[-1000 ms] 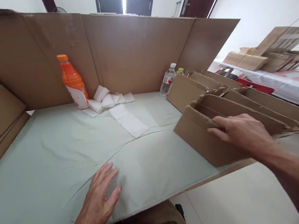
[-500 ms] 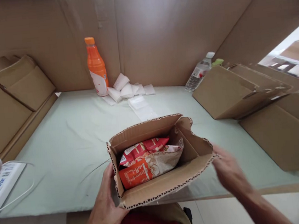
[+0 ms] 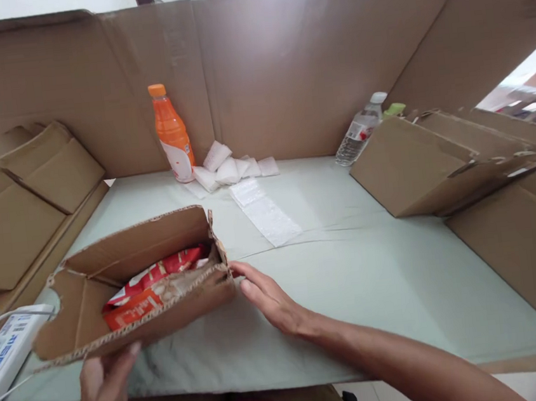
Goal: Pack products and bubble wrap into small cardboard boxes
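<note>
An open cardboard box [image 3: 187, 301] tilts at the left-front of the table, its opening facing up and towards me. Inside lie a red snack packet [image 3: 154, 277] and an orange-and-beige packet [image 3: 138, 310], side by side. My left hand [image 3: 103, 387] grips the box low on its near side, with its fingertips partly hidden underneath. Against the box's right end, my right hand [image 3: 271, 299] presses with its fingers, thumb a little apart. Whether the box's bottom touches the table cannot be seen.
White padded sachets [image 3: 231, 169] and a flat white strip [image 3: 264, 213] lie near an orange drink bottle [image 3: 174, 140]. A clear water bottle [image 3: 361, 130] leans by cardboard boxes [image 3: 412, 163] on the right. A white power strip [image 3: 13, 348] sits left, close to the box.
The box has moved left across the table with both hands on it. My right hand has shifted left along with its right end. The white strip is now fully uncovered.
</note>
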`<state>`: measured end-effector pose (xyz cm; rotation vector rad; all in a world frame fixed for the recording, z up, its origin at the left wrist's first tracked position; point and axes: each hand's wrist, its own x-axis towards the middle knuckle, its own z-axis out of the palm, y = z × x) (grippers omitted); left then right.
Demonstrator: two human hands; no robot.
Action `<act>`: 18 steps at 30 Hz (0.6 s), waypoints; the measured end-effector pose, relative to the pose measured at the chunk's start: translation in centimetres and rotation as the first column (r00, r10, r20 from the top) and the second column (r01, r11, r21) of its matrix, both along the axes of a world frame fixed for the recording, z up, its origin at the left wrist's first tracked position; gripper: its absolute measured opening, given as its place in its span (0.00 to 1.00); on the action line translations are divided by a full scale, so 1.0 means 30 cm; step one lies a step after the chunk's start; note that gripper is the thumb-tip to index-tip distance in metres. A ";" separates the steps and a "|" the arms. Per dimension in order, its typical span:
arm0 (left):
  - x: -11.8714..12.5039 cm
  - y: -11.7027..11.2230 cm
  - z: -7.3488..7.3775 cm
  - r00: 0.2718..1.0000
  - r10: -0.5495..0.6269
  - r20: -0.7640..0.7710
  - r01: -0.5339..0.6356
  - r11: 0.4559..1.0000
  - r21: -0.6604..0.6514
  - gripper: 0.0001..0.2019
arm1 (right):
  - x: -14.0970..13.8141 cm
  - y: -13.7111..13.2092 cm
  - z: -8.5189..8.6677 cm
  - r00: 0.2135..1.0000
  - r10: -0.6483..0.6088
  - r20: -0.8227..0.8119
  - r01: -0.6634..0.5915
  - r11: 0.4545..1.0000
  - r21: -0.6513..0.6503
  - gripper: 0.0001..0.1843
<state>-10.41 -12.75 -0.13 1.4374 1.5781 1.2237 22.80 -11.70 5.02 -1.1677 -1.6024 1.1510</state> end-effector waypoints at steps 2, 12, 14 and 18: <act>0.069 0.095 0.026 0.983 0.080 0.163 -0.081 0.997 -0.001 0.33 | -0.006 0.101 -0.017 0.999 -0.033 -0.011 0.033 0.999 0.010 0.36; 0.334 0.652 0.073 0.953 -0.181 0.245 0.168 0.983 0.072 0.27 | 0.258 0.263 -0.059 0.921 -0.271 0.281 0.226 0.957 0.184 0.24; 0.348 0.667 0.053 0.954 -0.186 0.234 0.180 0.983 0.046 0.25 | 0.346 0.230 -0.079 0.811 -0.307 0.498 0.179 0.940 0.289 0.25; 0.343 0.618 0.016 0.949 -0.203 0.242 0.197 0.979 0.048 0.31 | 0.463 0.223 -0.109 0.511 -0.339 0.790 0.038 0.927 0.373 0.25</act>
